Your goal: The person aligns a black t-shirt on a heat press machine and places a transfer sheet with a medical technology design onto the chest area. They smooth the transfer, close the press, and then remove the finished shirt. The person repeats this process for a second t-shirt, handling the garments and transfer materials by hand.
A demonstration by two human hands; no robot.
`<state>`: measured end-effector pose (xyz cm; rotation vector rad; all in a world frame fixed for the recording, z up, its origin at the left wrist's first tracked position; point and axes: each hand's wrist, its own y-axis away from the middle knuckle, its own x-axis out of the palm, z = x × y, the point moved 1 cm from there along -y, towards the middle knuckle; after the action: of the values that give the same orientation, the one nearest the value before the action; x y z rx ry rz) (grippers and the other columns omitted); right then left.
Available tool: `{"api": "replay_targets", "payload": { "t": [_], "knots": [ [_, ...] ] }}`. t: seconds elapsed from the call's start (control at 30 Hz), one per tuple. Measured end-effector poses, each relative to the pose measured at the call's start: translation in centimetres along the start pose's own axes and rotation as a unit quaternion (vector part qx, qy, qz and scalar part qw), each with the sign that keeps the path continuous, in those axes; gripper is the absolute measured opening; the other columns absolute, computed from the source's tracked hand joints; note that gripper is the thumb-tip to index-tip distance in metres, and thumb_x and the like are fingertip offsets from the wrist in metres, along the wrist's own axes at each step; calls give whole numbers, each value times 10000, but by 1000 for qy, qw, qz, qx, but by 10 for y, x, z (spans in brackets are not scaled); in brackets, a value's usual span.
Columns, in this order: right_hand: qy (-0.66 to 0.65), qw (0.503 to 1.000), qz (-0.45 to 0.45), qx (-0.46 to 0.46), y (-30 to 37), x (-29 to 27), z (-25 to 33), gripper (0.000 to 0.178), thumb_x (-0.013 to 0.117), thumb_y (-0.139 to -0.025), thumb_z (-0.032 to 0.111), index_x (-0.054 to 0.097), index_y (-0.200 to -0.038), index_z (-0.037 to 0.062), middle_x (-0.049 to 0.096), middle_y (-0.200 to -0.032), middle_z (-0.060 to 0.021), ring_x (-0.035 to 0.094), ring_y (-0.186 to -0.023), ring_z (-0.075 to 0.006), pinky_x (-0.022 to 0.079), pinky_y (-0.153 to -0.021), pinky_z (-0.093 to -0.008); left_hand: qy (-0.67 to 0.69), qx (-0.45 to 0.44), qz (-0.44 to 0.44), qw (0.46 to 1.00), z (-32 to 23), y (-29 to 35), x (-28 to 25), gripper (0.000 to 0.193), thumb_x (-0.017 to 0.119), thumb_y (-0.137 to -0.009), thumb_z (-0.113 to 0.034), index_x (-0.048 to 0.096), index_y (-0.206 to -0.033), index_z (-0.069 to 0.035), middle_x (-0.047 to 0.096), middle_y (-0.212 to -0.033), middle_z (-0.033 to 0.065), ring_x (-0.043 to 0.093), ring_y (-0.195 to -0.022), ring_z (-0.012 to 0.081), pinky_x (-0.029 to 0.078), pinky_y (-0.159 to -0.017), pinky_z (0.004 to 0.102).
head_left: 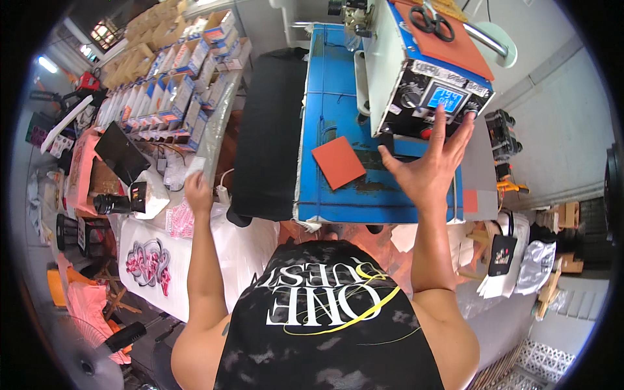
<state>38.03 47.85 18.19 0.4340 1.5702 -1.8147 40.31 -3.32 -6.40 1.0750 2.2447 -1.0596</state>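
In front of the control box (pixel 388 84) of a machine, my right hand (pixel 432 169) is raised with its fingers spread and nothing in it. One fingertip overlaps the lower edge of the lit blue display (pixel 445 97); whether it touches cannot be told. Another fingertip reaches the panel's right side. My left hand (pixel 198 192) is out to the left with its fingers curled, beside the plastic-covered bench. A small whitish piece (pixel 195 166) shows just beyond it, and what the fingers hold is unclear. An orange-red square pad (pixel 338 162) lies on the blue tabletop (pixel 331 117), left of my right hand.
Black-handled scissors (pixel 432 25) rest on an orange-red sheet (pixel 458 49) atop the machine. A black cloth-covered surface (pixel 272 143) adjoins the blue table. Opened cartons (pixel 175 97) crowd the left bench. A printed white sheet (pixel 188 260) lies lower left, near a fan (pixel 88 364).
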Motion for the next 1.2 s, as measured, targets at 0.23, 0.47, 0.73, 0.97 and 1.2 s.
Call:
{"api": "replay_targets", "payload": {
  "t": [0.23, 0.47, 0.73, 0.97, 1.2],
  "knots": [
    [7, 999, -17, -31, 4, 28, 69, 1165, 900, -523, 493, 362, -1511, 191, 172, -1523, -373, 254, -1326, -648, 368, -1013, -675, -59, -183, -29, 981, 64, 132, -91, 211, 595, -899, -79, 702, -1060, 5, 674, -1059, 170, 659, -940, 286, 528, -833, 344],
    [-31, 992, -84, -86, 6, 46, 105, 1115, 861, -551, 564, 398, -1489, 175, 189, -1513, -386, 253, -1312, -677, 362, -974, -722, 1, -192, 39, 981, 16, 203, -135, 201, 608, -898, -98, 702, -1035, 14, 695, -988, 171, 681, -875, 284, 534, -813, 363],
    [-58, 990, -80, -97, 8, 32, 115, 1052, 844, -567, 605, 456, -1463, 214, 278, -1524, -315, 292, -1370, -560, 237, -1108, -682, -114, -354, -115, 921, -38, 362, -243, 200, 610, -890, -121, 720, -1015, -9, 707, -996, 179, 691, -920, 290, 537, -836, 367],
    [82, 979, -163, -87, 14, 49, 89, 935, 654, -634, 836, 436, -1432, 399, 322, -1481, -277, 443, -1101, -578, 447, -828, -650, -147, -535, -172, 814, -122, 584, -208, 176, 610, -829, -157, 731, -911, -60, 713, -962, 176, 683, -889, 377, 540, -813, 447],
    [37, 984, -137, -108, 7, 64, 98, 914, 662, -596, 858, 448, -1386, 452, 237, -1513, -270, 387, -1137, -657, 420, -843, -699, -180, -524, 327, 766, -233, 892, -138, 91, 690, -749, -199, 743, -784, -134, 721, -780, 126, 705, -756, 316, 555, -652, 430]
  ]
}}
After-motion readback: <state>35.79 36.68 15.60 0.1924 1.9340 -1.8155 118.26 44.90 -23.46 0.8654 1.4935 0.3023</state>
